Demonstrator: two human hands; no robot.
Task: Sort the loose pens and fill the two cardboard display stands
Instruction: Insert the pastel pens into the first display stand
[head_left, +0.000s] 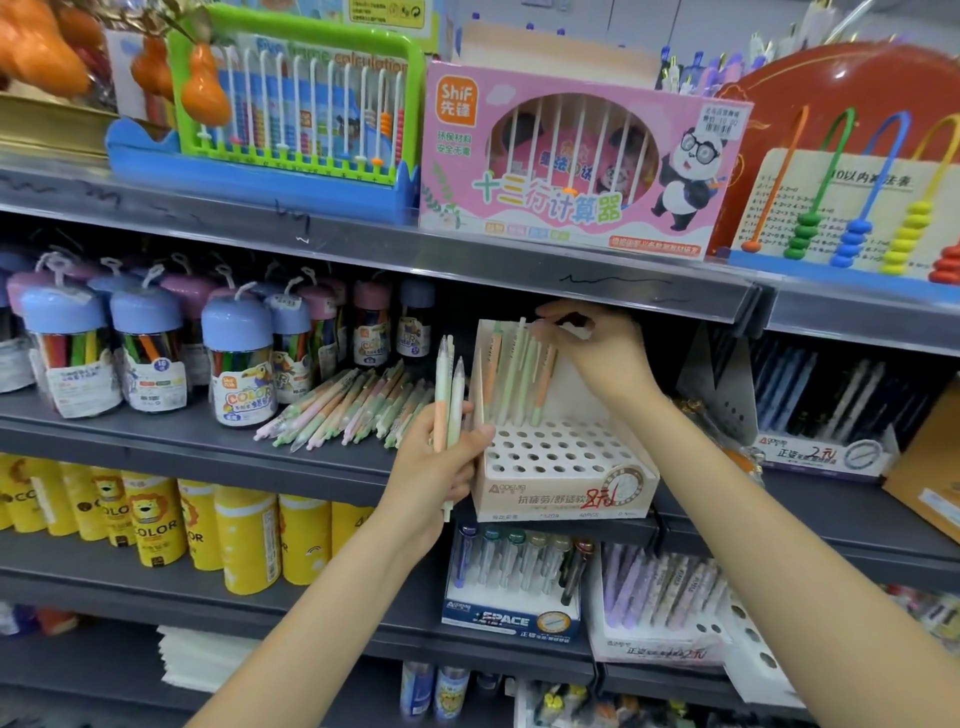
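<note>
I see left hand (434, 467) gripping pastel pens (449, 387); right hand (597, 353) pinches a pen top in cardboard stand (566, 483). Loose pens (348, 408) at 9 o'clock.

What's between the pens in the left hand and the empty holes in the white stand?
Nothing visible. The left hand holds a few pens upright just left of the stand. The front rows of holes are open. Only the back row holds pens, where the right hand works.
</note>
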